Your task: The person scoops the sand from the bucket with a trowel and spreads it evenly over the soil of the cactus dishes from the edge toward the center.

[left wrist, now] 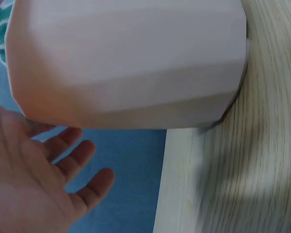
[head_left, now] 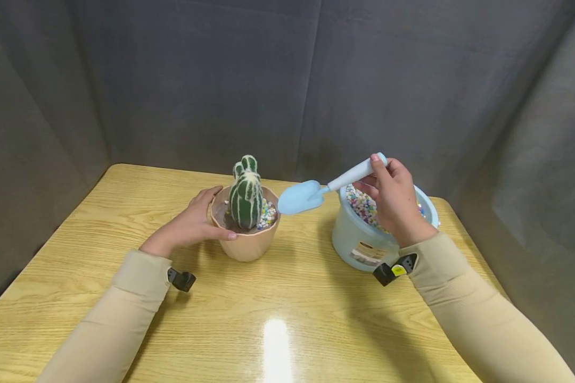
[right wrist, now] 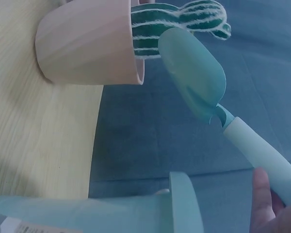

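A small cactus (head_left: 246,199), green with white stripes, stands upright in a pale pink flower pot (head_left: 249,248). Colourful pebbles (head_left: 267,215) lie on the right part of the soil. My left hand (head_left: 191,226) rests against the pot's left side, thumb along the front rim; in the left wrist view its loosely spread fingers (left wrist: 75,165) show beyond the pot. With thumb and fingers my right hand (head_left: 395,199) holds a light blue garden trowel (head_left: 301,197) by the handle. Its blade tip overlaps the pot's right rim in the head view, with no pebbles visible on it.
A light blue bucket (head_left: 345,231) filled with colourful pebbles stands to the right, beneath my right hand. Both containers are on a wooden table (head_left: 211,330). Dark grey cloth (head_left: 196,85) hangs behind and at the sides.
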`<state>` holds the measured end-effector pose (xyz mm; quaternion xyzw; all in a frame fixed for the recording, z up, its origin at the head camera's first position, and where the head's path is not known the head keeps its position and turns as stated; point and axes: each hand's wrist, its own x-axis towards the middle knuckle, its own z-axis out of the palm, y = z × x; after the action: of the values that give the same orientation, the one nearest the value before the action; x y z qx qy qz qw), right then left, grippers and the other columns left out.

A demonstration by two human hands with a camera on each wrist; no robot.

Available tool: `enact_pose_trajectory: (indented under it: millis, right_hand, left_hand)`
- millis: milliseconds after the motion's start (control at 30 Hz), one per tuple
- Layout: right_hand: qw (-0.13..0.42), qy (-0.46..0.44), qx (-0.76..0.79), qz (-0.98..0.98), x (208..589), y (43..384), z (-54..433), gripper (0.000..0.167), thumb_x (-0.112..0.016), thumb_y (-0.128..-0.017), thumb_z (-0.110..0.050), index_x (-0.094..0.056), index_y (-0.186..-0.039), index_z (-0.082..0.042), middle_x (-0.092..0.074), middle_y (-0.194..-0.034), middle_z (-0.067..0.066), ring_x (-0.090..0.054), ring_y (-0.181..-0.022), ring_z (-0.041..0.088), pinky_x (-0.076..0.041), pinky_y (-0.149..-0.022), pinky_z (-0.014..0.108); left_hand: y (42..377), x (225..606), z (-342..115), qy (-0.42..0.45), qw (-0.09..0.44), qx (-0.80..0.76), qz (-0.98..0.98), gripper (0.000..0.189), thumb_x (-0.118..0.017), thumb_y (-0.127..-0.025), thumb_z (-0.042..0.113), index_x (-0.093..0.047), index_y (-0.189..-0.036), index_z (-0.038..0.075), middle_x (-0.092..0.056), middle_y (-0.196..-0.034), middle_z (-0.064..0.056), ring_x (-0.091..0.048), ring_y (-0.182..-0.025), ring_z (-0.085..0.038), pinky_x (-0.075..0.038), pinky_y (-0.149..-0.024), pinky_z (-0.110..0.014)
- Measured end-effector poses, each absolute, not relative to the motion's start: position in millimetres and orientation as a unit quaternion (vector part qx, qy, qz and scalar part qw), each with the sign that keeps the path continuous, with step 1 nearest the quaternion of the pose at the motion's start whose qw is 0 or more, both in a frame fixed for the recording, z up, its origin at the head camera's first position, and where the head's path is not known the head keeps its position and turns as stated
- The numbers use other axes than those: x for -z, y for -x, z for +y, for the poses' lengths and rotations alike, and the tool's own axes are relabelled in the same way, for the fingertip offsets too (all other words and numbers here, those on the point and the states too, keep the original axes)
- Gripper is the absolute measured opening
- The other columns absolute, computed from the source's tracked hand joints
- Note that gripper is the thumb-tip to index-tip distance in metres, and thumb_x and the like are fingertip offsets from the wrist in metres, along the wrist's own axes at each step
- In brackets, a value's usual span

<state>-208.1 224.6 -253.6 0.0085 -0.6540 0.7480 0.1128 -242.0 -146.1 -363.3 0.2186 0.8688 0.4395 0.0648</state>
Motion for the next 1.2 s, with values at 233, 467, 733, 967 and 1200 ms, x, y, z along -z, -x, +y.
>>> enact_pose_trajectory:
  millis: [233, 467, 733, 967, 1200]
  right_hand:
    - [0.125, 0.001, -0.765, -0.632, 254, 201, 241, 0.019, -0.053, -0.109, -0.024, -0.050, -0.106, -0.005, -0.056, -0.101, 0.005, -0.065, -0.085, 0.013, -0.058, -0.081, 0.025]
    - [0.130, 0.014, -0.773, -0.620, 253, 197, 252, 0.021, -0.053, -0.109, -0.024, -0.052, -0.107, -0.003, -0.058, -0.102, 0.006, -0.067, -0.084, 0.013, -0.059, -0.080, 0.025]
    - [0.142, 0.021, -0.794, -0.590, 253, 197, 268, 0.020, -0.054, -0.108, -0.022, -0.053, -0.106, -0.002, -0.059, -0.098, 0.008, -0.070, -0.079, 0.015, -0.060, -0.078, 0.027]
    - [0.143, 0.025, -0.796, -0.588, 251, 190, 285, 0.023, -0.054, -0.108, -0.025, -0.054, -0.108, -0.002, -0.059, -0.100, 0.009, -0.068, -0.085, 0.016, -0.059, -0.083, 0.027]
    - [0.155, 0.049, -0.803, -0.573, 251, 187, 298, 0.023, -0.054, -0.108, -0.025, -0.056, -0.108, -0.003, -0.058, -0.100, 0.008, -0.066, -0.089, 0.017, -0.059, -0.083, 0.028]
  left_hand:
    - [246, 362, -147, -0.236, 0.077, -0.452, 0.857, 0.121, -0.090, -0.074, 0.035, -0.015, -0.164, 0.002, -0.013, -0.167, -0.025, -0.011, -0.153, -0.045, -0.016, -0.118, -0.068]
    - [246, 368, -153, -0.232, 0.088, -0.481, 0.841, 0.122, -0.091, -0.074, 0.029, -0.013, -0.165, 0.006, -0.012, -0.168, -0.023, -0.011, -0.153, -0.045, -0.014, -0.118, -0.068]
    - [246, 371, -158, -0.232, 0.085, -0.493, 0.834, 0.127, -0.092, -0.072, 0.029, -0.008, -0.166, 0.009, -0.012, -0.168, -0.024, -0.013, -0.153, -0.046, -0.014, -0.118, -0.069]
    - [246, 370, -158, -0.231, 0.096, -0.498, 0.830, 0.127, -0.091, -0.074, 0.029, -0.005, -0.167, 0.012, -0.011, -0.169, -0.023, -0.014, -0.153, -0.046, -0.015, -0.118, -0.069]
    - [248, 372, -155, -0.230, 0.095, -0.504, 0.827, 0.122, -0.090, -0.075, 0.027, -0.009, -0.166, 0.013, -0.017, -0.167, -0.023, -0.018, -0.152, -0.046, -0.017, -0.117, -0.069]
